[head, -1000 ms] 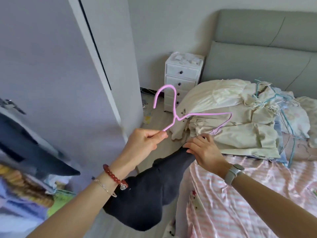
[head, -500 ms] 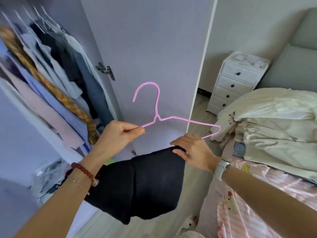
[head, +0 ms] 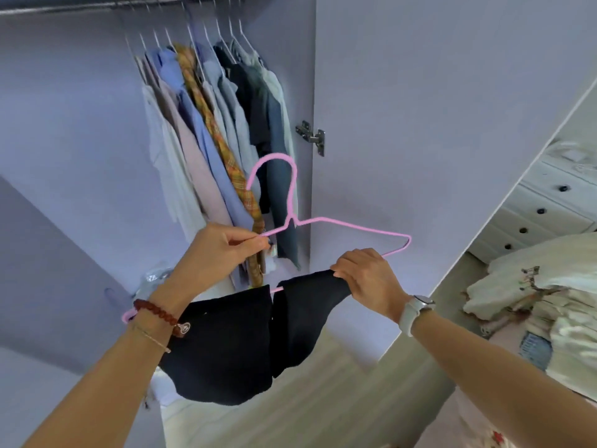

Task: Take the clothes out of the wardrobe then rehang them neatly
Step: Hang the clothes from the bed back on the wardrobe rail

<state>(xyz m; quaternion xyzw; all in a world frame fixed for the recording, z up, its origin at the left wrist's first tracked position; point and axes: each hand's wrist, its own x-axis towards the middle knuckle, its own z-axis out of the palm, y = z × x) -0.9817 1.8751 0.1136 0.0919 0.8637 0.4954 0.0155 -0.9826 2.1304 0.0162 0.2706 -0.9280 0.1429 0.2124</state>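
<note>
You now face the wardrobe rail [head: 113, 3]; left hand [head: 214, 250] pinches the pink hanger [head: 352, 225], right hand [head: 365, 276] grips the black garment [head: 232, 344], ready to hang.

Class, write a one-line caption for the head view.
Both hands hold a pink wire hanger draped with black cloth.

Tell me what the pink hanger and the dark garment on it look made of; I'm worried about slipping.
The hanger looks like thin wire with a matte, slightly fuzzy pink coating, judging by its slim bent outline. The garment looks like soft, matte black woven or knit cloth, folding limply over the bar; the exact fibre cannot be told.
</note>
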